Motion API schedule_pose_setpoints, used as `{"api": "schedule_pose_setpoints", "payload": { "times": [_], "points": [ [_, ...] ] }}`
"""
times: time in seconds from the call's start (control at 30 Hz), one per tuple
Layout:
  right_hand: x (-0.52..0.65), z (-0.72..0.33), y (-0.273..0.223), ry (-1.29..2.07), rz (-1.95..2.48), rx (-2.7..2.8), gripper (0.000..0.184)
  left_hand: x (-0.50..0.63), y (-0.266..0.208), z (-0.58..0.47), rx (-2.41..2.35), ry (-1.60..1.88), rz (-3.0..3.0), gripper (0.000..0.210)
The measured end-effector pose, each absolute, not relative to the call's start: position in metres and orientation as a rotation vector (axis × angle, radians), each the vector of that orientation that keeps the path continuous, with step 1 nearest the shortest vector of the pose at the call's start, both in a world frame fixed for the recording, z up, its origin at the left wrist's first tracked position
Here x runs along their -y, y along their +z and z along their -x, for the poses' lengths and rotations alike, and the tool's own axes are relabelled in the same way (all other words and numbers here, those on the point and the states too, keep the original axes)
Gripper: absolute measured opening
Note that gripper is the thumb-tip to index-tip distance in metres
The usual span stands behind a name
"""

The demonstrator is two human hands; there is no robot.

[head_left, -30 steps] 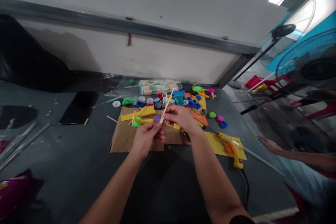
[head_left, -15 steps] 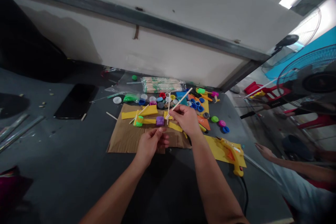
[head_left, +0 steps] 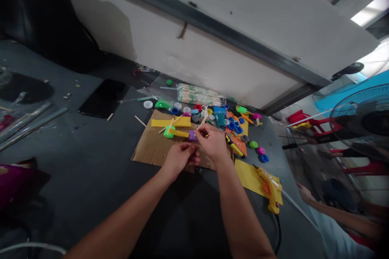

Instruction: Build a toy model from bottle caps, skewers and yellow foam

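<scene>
My right hand (head_left: 214, 143) is closed, its thumb and fingertips at the right edge of a purple bottle cap (head_left: 192, 136). Pale wooden sticks (head_left: 202, 122) show just beyond those fingertips; whether one is pinched there is hidden. Close below the cap, my left hand (head_left: 179, 160) has its thumb and fingers pressed together, and what they hold, if anything, is too small to make out. A yellow strip (head_left: 180, 133) runs from the purple cap to a green cap (head_left: 169, 131), which has a short stick across it. Under these lies a brown cardboard sheet (head_left: 148, 145).
Loose coloured caps (head_left: 234, 123) and a bagged bundle of sticks (head_left: 199, 95) lie behind. A yellow glue gun (head_left: 270, 188) rests on a yellow sheet (head_left: 244, 176) at right. A black phone (head_left: 103, 98) is at left. Another person's arm (head_left: 331, 212) shows beyond the table's right edge.
My right hand has come down towards the purple cap, and the long stick it held up no longer sticks out above it. My left fingers have closed together. The view has swung left.
</scene>
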State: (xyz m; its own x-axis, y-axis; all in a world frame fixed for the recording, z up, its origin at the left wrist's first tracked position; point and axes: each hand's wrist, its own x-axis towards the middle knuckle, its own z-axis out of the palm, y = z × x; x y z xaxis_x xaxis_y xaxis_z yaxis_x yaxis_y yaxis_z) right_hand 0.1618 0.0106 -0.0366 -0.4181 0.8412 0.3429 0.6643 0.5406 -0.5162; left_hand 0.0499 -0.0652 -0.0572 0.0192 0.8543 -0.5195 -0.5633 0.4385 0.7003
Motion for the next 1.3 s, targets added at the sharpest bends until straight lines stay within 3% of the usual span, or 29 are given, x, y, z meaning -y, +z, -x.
{"api": "schedule_pose_setpoints", "payload": {
  "times": [0.33,0.43,0.57,0.7,0.93,1.3],
  "points": [
    [-0.010,-0.161,-0.032,0.454,1.214,2.203,0.015,0.066,-0.058,-0.049,-1.075,1.138,-0.366,0.011],
    [-0.011,-0.166,-0.020,0.718,1.264,1.967,0.017,0.067,-0.056,-0.048,-1.078,1.156,-0.382,0.016],
    [-0.011,-0.176,-0.005,1.284,1.280,1.620,0.024,0.069,-0.049,-0.044,-1.053,1.275,-0.454,0.040],
    [-0.007,-0.179,-0.009,1.535,1.211,1.546,0.028,0.071,-0.040,-0.043,-1.074,1.290,-0.597,0.045],
    [0.001,-0.184,-0.017,1.666,1.164,1.397,0.028,0.073,-0.037,-0.041,-1.118,1.212,-0.628,0.032],
    [0.009,-0.192,-0.022,1.695,1.092,1.397,0.024,0.073,-0.041,-0.042,-1.057,1.065,-0.520,0.035]
  ]
}}
